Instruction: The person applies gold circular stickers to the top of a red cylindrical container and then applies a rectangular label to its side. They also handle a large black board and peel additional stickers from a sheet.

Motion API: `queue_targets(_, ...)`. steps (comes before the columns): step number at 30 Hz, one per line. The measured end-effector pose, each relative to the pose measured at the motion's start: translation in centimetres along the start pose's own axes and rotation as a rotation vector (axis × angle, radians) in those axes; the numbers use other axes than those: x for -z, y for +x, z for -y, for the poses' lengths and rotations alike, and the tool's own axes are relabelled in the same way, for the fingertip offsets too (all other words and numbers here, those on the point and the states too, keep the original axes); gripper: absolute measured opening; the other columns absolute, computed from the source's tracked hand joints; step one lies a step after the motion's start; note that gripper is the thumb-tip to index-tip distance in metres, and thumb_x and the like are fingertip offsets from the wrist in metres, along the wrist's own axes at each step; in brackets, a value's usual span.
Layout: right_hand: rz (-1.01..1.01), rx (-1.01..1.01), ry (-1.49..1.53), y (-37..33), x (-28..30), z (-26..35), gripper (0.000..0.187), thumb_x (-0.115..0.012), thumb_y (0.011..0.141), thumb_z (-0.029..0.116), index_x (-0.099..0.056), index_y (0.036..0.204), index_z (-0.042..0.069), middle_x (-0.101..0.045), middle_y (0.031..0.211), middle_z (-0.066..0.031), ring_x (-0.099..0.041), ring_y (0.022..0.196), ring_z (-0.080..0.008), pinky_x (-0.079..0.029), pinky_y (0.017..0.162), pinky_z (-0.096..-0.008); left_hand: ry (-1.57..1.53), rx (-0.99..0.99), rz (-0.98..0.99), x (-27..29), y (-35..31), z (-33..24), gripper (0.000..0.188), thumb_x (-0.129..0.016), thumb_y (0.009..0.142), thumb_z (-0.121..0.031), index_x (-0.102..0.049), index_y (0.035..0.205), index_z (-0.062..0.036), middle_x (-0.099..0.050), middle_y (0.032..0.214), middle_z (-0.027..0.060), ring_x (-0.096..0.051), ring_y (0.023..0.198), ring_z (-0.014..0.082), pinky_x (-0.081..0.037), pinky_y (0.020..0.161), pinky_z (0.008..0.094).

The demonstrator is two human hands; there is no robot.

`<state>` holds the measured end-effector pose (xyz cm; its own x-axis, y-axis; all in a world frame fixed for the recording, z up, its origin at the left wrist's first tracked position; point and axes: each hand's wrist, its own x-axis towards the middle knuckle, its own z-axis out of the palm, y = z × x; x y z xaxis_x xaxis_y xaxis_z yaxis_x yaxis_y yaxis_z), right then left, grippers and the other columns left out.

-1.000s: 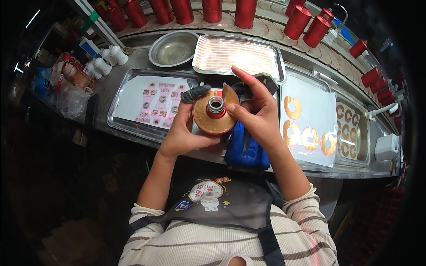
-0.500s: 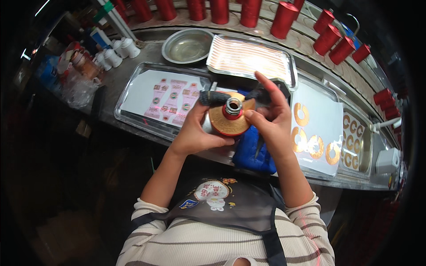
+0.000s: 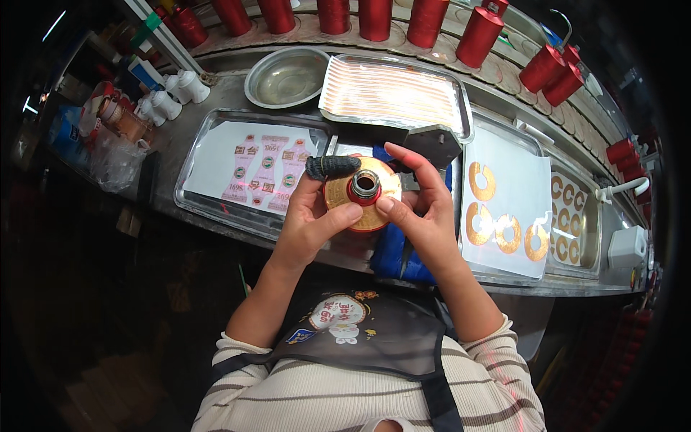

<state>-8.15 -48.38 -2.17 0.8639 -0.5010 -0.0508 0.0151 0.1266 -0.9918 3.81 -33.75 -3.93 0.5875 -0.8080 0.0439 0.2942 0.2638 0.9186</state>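
A bottle [image 3: 366,181] with an uncapped, metallic-looking neck points up toward me. A gold ring-shaped label [image 3: 338,196] lies around the neck on its shoulder, above a red edge. Wrapped around the bottle's left side, my left hand [image 3: 301,229] holds it, its thumb on the label. A black finger cot [image 3: 332,167] covers one of its fingers, which rests on the label's far left part. My right hand [image 3: 430,229] is at the bottle's right side, thumb pressed on the label near the neck, index finger raised; its lower fingers are partly hidden.
A blue padded block [image 3: 403,259] is below the bottle. Trays hold pink labels [image 3: 270,162], striped strips [image 3: 396,90] and gold C-shaped labels [image 3: 507,236]. A metal bowl [image 3: 286,78] stands at the back. Red bottles [image 3: 480,36] line a conveyor [image 3: 439,59] behind; white bottles [image 3: 191,86] stand left.
The label's right end, raised at my right thumb before, now lies flatter on the shoulder. My left thumb has moved up onto the label. The bottle is more upright, its neck facing me.
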Motion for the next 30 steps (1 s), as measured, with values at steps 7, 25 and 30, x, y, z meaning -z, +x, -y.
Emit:
queue_targets(7,0.023,-0.020,-0.172,-0.3,0.3,0.7,0.065,-0.075,0.078,0.012,-0.051,0.138,0.004,-0.054,0.116,-0.0030,-0.054,0.068,0.0009,-0.042,0.062,-0.0145,0.046,0.005,-0.018,-0.5,0.0,-0.6,0.055,-0.072,0.082,-0.004,-0.050,0.133,-0.0055,-0.052,0.137,0.0121,-0.053,0.125,0.0209,-0.043,0.107,0.0374)
queue_targets(25,0.079,-0.144,0.109,1.1,0.8,-0.1,0.043,-0.068,0.085,0.008,-0.055,0.124,0.000,-0.061,0.105,-0.0034,-0.055,0.069,-0.0001,-0.044,0.065,-0.0161,0.062,0.030,-0.012,-0.9,0.0,-0.9,0.062,-0.074,0.079,-0.003,-0.047,0.134,-0.0066,-0.046,0.143,0.0151,-0.051,0.127,0.0236,-0.043,0.108,0.0389)
queue_targets(30,0.075,-0.163,0.200,1.2,0.7,0.2,0.039,-0.066,0.086,0.006,-0.055,0.122,-0.002,-0.061,0.108,-0.0055,-0.061,0.076,-0.0029,-0.049,0.071,-0.0179,0.041,0.030,-0.017,-1.1,0.0,-0.9,0.061,-0.074,0.079,-0.003,-0.047,0.134,-0.0065,-0.045,0.143,0.0151,-0.052,0.127,0.0234,-0.043,0.107,0.0387)
